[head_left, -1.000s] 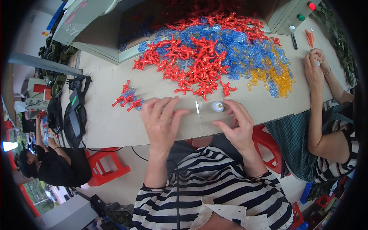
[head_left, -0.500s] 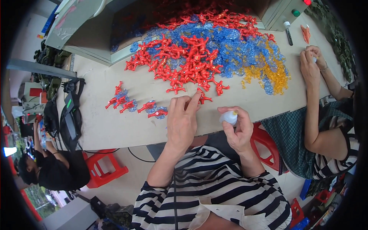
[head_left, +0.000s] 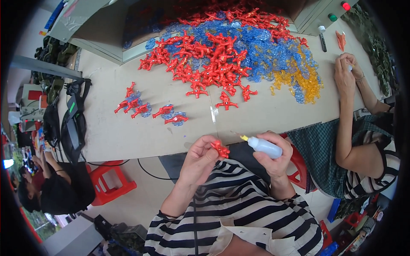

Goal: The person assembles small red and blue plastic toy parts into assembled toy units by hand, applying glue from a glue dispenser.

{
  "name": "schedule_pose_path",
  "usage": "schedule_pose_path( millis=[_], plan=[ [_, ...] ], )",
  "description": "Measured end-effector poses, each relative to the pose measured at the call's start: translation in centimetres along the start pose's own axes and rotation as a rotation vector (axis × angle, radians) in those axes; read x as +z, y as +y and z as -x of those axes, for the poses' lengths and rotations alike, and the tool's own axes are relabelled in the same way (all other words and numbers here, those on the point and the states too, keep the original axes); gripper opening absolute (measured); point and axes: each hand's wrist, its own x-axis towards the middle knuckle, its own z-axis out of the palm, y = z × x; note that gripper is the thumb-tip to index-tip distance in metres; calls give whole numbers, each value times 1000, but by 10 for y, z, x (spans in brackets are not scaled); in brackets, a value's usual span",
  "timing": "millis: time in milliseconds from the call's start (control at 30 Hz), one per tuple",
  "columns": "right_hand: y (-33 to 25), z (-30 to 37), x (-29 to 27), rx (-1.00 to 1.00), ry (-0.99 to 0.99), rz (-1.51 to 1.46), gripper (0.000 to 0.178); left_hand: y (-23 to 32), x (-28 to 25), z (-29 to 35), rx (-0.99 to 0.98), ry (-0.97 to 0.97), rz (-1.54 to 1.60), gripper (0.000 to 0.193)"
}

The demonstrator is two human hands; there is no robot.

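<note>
On the left part of the pale table (head_left: 115, 138), a few red toy figures (head_left: 140, 111) lie with clear blue pieces (head_left: 178, 123) against them. Right of these, just past the table's near edge and before the striped shirt, the left hand (head_left: 197, 163) pinches one small red figure (head_left: 221, 149) between thumb and fingers. It looks glossy and hard, probably light plastic: stiff enough to take a firm pinch, a little slick, with the thin limbs likely its weakest parts. The thick middle of the body seems the best place to hold it — limbs left free.

Beyond, a heap of red figures (head_left: 213, 53) spreads over the table, with a blue pile (head_left: 267, 51) to its right. Nearer the person, the right hand (head_left: 275, 161) wraps its fingers and thumb around a pale squeeze bottle (head_left: 267, 147), its yellow tip (head_left: 244, 138) tilted up toward the left. The bottle is probably soft-walled and light — best held round the barrel with little pressure. Farther right are yellow pieces (head_left: 299, 83), then a co-worker's hands (head_left: 347, 72), held close together.
</note>
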Motion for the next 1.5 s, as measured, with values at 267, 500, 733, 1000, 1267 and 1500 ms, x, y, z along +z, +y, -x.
schedule_pose_path(
  millis=[267,500,733,1000,1267,1500],
  plan=[
    [-10,1,2,-182,-67,162,39,2,1,-1,-114,97,214,16],
    [-9,2,8,-179,-53,226,36,2,-2,-3,-130,42,247,16],
    [-7,-2,11,-222,-56,241,37,2,-3,-2,-130,32,214,17],
    [-13,1,6,-136,-46,193,34,0,-2,-3,-120,45,222,25],
    [-14,0,6,-122,-72,202,33,-1,-2,-3,-127,40,189,25],
    [-6,-10,1,-64,-29,95,34,0,0,-3,-122,4,189,22]
  ],
)
